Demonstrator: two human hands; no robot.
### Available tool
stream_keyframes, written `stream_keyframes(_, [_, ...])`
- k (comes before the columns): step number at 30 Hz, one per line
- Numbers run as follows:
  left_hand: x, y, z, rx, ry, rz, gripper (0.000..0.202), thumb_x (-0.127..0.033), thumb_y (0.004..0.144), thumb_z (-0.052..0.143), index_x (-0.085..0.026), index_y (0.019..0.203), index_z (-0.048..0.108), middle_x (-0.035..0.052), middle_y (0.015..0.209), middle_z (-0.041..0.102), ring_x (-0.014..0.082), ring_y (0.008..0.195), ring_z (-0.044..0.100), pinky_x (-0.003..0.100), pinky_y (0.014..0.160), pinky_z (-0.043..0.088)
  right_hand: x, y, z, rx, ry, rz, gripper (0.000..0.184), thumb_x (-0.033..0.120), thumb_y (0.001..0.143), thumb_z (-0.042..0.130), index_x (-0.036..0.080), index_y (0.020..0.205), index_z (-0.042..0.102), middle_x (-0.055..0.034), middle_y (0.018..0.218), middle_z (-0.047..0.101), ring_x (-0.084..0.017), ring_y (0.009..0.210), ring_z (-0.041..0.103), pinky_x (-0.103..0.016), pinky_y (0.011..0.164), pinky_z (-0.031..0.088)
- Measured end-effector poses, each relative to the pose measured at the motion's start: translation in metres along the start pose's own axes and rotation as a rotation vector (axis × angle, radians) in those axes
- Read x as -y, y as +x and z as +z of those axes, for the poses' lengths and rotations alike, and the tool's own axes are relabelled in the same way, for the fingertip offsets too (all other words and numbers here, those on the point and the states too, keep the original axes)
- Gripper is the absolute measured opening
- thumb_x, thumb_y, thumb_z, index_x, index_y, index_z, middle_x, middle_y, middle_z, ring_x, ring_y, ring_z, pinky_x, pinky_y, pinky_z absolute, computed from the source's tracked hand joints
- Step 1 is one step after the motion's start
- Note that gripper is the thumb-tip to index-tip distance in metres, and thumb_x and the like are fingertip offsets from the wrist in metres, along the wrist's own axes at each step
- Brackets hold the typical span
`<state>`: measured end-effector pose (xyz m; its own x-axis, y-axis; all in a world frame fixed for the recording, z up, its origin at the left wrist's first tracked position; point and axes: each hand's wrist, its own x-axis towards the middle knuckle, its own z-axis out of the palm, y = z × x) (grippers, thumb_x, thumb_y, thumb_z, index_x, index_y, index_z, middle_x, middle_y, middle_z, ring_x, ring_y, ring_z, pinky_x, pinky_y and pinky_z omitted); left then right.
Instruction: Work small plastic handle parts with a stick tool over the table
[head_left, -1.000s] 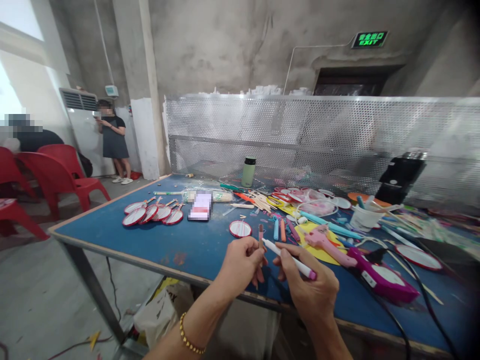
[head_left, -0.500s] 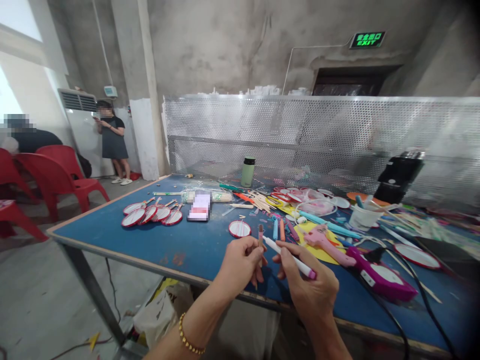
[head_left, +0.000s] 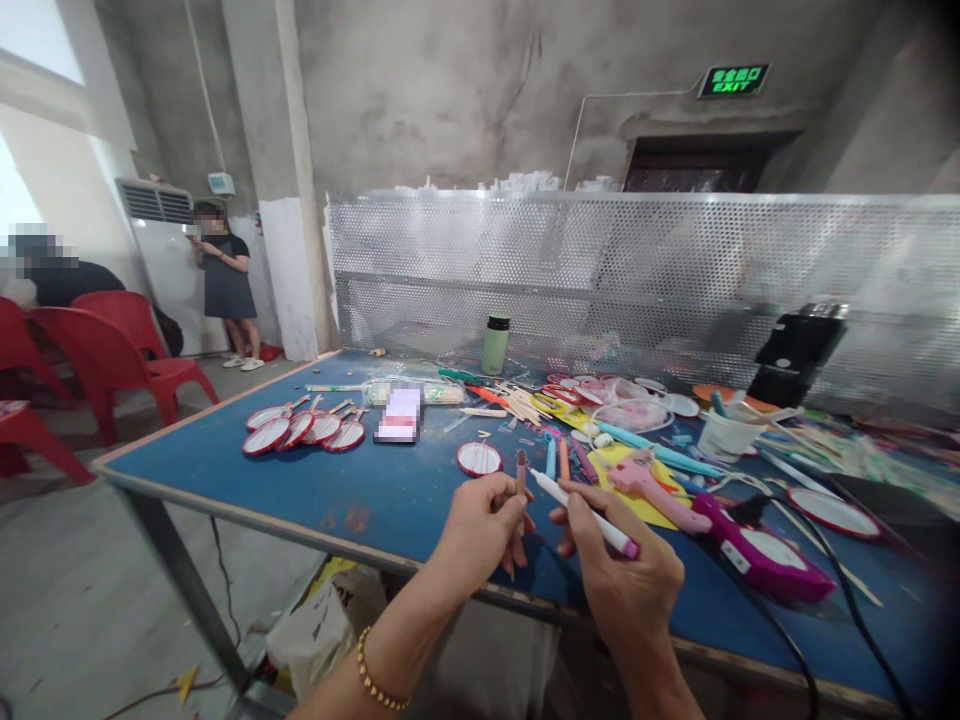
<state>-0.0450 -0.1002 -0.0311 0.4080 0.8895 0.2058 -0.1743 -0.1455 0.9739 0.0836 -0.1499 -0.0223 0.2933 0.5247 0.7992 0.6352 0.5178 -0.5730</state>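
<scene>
My left hand (head_left: pixel 480 530) is closed on a wooden craft stick (head_left: pixel 521 472), held upright above the near edge of the blue table (head_left: pixel 225 450). My right hand (head_left: pixel 619 570) grips a white marker with a pink end (head_left: pixel 589 515); its tip points at the stick. A round red-rimmed disc (head_left: pixel 479 458) lies on the table just beyond my left hand.
A row of red-rimmed paddles (head_left: pixel 300 428), a pink glue gun (head_left: pixel 652 485), a magenta tool with a black cord (head_left: pixel 757 555), coloured sticks, a green bottle (head_left: pixel 496 343) and a white cup (head_left: pixel 726 435) clutter the table. Perforated metal screen behind. Red chairs (head_left: pixel 112 350) and a standing person (head_left: pixel 223 280) at left.
The marker tip in my right hand has shifted slightly right and away from the stick; both hands otherwise stay in place.
</scene>
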Motion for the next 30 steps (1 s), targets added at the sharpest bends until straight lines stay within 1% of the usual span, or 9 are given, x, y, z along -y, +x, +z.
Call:
stream_keyframes(4, [-0.0003, -0.0001, 0.0003, 0.008, 0.001, 0.003, 0.016, -0.029, 0.080, 0.051, -0.014, 0.081, 0.056, -0.0020, 0.059, 0.058, 0.0078, 0.035, 0.051, 0.016, 0.030, 0.038, -0.0011, -0.0005, -0.0004, 0.020, 0.020, 0.002, 0.016, 0.027, 0.088, 0.059, 0.019, 0.090, 0.072, 0.0020, 0.062, 0.069, -0.009, 0.041, 0.058, -0.019, 0.044, 0.048])
stream_keyframes(8, [0.0008, 0.0005, 0.0001, 0.003, -0.005, -0.003, 0.017, -0.029, 0.079, 0.051, -0.014, 0.083, 0.056, -0.0013, 0.062, 0.059, 0.0080, 0.035, 0.051, 0.016, 0.029, 0.037, -0.0019, -0.0007, 0.0004, 0.050, 0.013, 0.008, 0.018, 0.030, 0.088, 0.060, 0.019, 0.092, 0.072, 0.0014, 0.063, 0.070, -0.009, 0.042, 0.058, -0.019, 0.045, 0.049])
stream_keyframes(12, [0.0002, 0.0003, 0.0000, 0.006, 0.004, 0.006, 0.017, -0.030, 0.080, 0.051, -0.014, 0.082, 0.056, -0.0015, 0.061, 0.059, 0.0076, 0.035, 0.051, 0.016, 0.030, 0.037, -0.0010, -0.0008, 0.0009, -0.019, 0.016, 0.041, 0.019, 0.031, 0.088, 0.060, 0.017, 0.090, 0.072, 0.0006, 0.062, 0.069, -0.009, 0.040, 0.057, -0.020, 0.043, 0.048])
stream_keyframes(14, [-0.0002, 0.0001, 0.0001, 0.004, 0.008, 0.004, 0.018, -0.030, 0.080, 0.051, -0.014, 0.083, 0.056, -0.0017, 0.061, 0.059, 0.0077, 0.035, 0.051, 0.016, 0.030, 0.037, -0.0007, -0.0009, 0.0005, -0.030, 0.023, 0.044, 0.018, 0.030, 0.088, 0.060, 0.017, 0.090, 0.072, 0.0006, 0.063, 0.069, -0.009, 0.040, 0.057, -0.019, 0.042, 0.048])
stream_keyframes(20, [-0.0003, -0.0001, 0.0008, 0.003, 0.003, -0.003, 0.021, -0.035, 0.080, 0.053, -0.015, 0.081, 0.056, -0.0007, 0.062, 0.061, 0.0072, 0.035, 0.051, 0.016, 0.030, 0.037, -0.0010, -0.0005, -0.0002, 0.050, 0.016, 0.006, 0.017, 0.029, 0.088, 0.059, 0.019, 0.092, 0.072, 0.0010, 0.063, 0.070, -0.009, 0.042, 0.058, -0.019, 0.044, 0.049])
stream_keyframes(26, [-0.0024, -0.0007, 0.0008, -0.003, 0.005, -0.011, 0.019, -0.033, 0.079, 0.054, -0.014, 0.082, 0.056, -0.0014, 0.062, 0.060, 0.0074, 0.035, 0.051, 0.016, 0.030, 0.037, -0.0016, -0.0012, 0.0002, -0.006, 0.019, 0.027, 0.017, 0.029, 0.088, 0.060, 0.018, 0.091, 0.072, 0.0009, 0.064, 0.070, -0.009, 0.042, 0.058, -0.019, 0.044, 0.048])
stream_keyframes(30, [-0.0014, -0.0004, 0.0002, 0.008, 0.009, -0.004, 0.017, -0.031, 0.080, 0.051, -0.015, 0.078, 0.055, -0.0023, 0.057, 0.057, 0.0078, 0.034, 0.050, 0.016, 0.030, 0.037, -0.0014, -0.0010, 0.0004, 0.045, 0.019, -0.002, 0.016, 0.028, 0.088, 0.060, 0.019, 0.093, 0.072, 0.0018, 0.065, 0.070, -0.009, 0.043, 0.059, -0.019, 0.046, 0.050])
